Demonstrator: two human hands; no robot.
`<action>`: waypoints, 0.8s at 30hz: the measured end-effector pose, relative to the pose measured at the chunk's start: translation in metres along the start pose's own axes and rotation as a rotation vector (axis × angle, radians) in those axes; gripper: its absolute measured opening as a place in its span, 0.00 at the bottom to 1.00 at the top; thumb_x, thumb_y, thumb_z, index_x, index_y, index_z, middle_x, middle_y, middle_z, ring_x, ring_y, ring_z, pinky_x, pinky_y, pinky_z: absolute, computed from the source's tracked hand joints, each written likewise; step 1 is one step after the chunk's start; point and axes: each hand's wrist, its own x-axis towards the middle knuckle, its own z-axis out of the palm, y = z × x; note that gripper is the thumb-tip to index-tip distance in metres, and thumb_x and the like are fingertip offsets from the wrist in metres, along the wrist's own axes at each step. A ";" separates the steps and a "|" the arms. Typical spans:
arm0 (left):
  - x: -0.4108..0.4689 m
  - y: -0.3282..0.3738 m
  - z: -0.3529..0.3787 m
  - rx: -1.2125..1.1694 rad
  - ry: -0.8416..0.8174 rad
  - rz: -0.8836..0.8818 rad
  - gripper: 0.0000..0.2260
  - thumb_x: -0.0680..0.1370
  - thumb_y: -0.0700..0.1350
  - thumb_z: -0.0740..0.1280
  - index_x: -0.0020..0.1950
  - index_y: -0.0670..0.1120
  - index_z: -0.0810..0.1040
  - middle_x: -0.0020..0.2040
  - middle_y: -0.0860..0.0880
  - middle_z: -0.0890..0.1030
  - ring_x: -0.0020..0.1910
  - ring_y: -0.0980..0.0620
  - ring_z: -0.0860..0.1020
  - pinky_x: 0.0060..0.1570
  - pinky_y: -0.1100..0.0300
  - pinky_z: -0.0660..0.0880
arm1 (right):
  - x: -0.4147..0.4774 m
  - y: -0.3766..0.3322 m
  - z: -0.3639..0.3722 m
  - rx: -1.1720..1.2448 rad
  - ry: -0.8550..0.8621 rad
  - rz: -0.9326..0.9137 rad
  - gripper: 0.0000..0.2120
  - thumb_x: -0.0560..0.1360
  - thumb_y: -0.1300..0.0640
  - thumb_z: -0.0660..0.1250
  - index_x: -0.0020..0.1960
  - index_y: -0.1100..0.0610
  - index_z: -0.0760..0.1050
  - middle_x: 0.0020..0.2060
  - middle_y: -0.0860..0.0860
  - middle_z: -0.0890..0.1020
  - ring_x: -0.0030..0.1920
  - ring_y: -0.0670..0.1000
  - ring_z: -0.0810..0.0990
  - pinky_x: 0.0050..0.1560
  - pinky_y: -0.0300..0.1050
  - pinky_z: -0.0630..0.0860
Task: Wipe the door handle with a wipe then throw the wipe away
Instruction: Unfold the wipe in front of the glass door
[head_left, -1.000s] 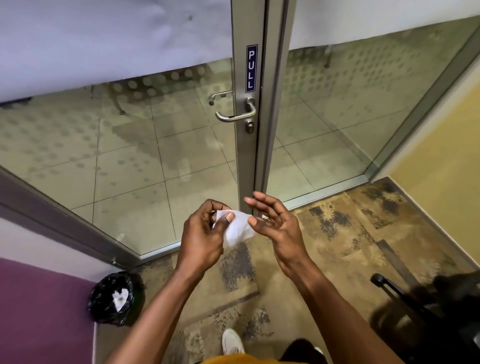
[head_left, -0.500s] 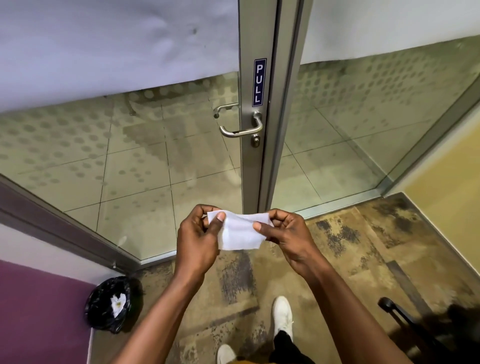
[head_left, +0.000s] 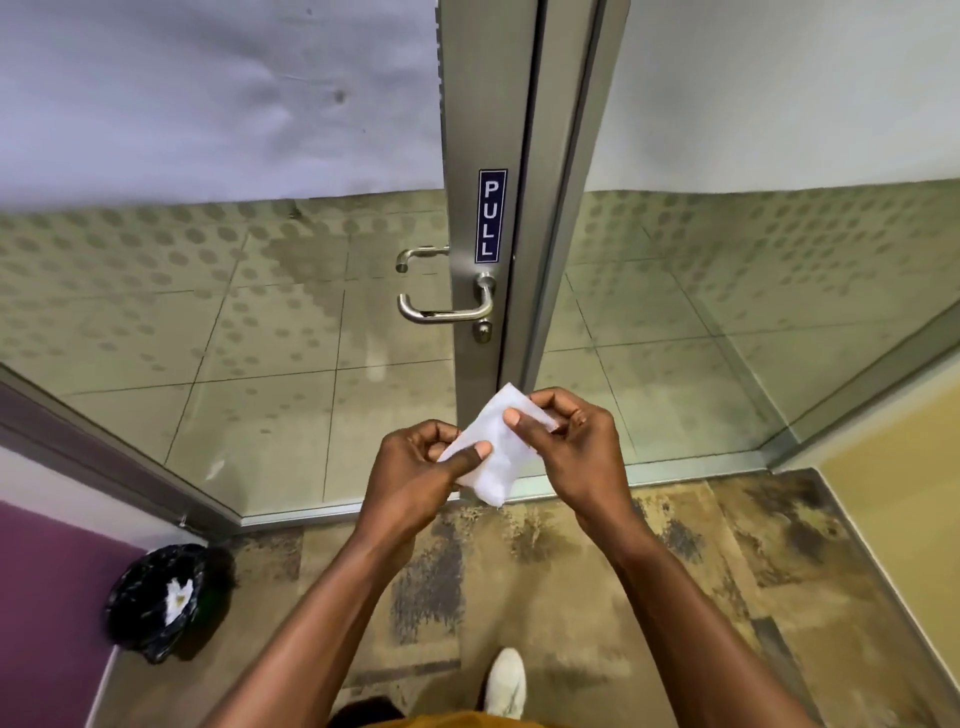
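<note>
A white wipe (head_left: 493, 447) is stretched between both my hands in front of the glass door. My left hand (head_left: 415, 467) pinches its lower left edge with thumb and fingers. My right hand (head_left: 566, 447) pinches its upper right corner. The silver lever door handle (head_left: 441, 310) sits on the metal door frame (head_left: 467, 156) above my hands, below a blue PULL sign (head_left: 491, 215). Neither hand touches the handle. A black-bagged trash bin (head_left: 158, 597) stands on the floor at the lower left, with a crumpled white wipe inside.
The glass door and side glass panel (head_left: 727, 312) fill the view ahead. A purple wall (head_left: 47, 597) is at the left beside the bin, a yellow wall (head_left: 904, 493) at the right. My white shoe (head_left: 506, 680) rests on the patterned carpet.
The door and handle have come closer. My hands moved up and right, and the wipe has turned from flat between them to a diagonal slant.
</note>
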 end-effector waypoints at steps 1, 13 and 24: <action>0.002 0.002 0.008 0.028 0.020 -0.015 0.11 0.76 0.50 0.83 0.46 0.45 0.87 0.46 0.36 0.89 0.39 0.48 0.83 0.44 0.52 0.80 | 0.004 0.001 -0.005 -0.067 -0.024 -0.060 0.03 0.77 0.57 0.78 0.51 0.55 0.86 0.44 0.49 0.89 0.45 0.47 0.86 0.46 0.45 0.83; 0.016 0.019 0.037 -0.313 0.143 -0.309 0.13 0.85 0.34 0.66 0.45 0.42 0.87 0.37 0.46 0.89 0.38 0.45 0.85 0.46 0.51 0.84 | -0.005 0.037 -0.009 -0.729 -0.083 -0.768 0.09 0.80 0.59 0.74 0.58 0.55 0.88 0.66 0.51 0.85 0.69 0.49 0.82 0.62 0.50 0.81; 0.010 0.008 0.009 -0.130 -0.008 -0.247 0.07 0.82 0.45 0.75 0.49 0.45 0.93 0.47 0.44 0.92 0.42 0.51 0.88 0.46 0.56 0.81 | -0.008 0.030 0.024 -0.603 0.129 -0.655 0.09 0.77 0.62 0.74 0.57 0.58 0.88 0.56 0.50 0.89 0.56 0.47 0.88 0.53 0.50 0.84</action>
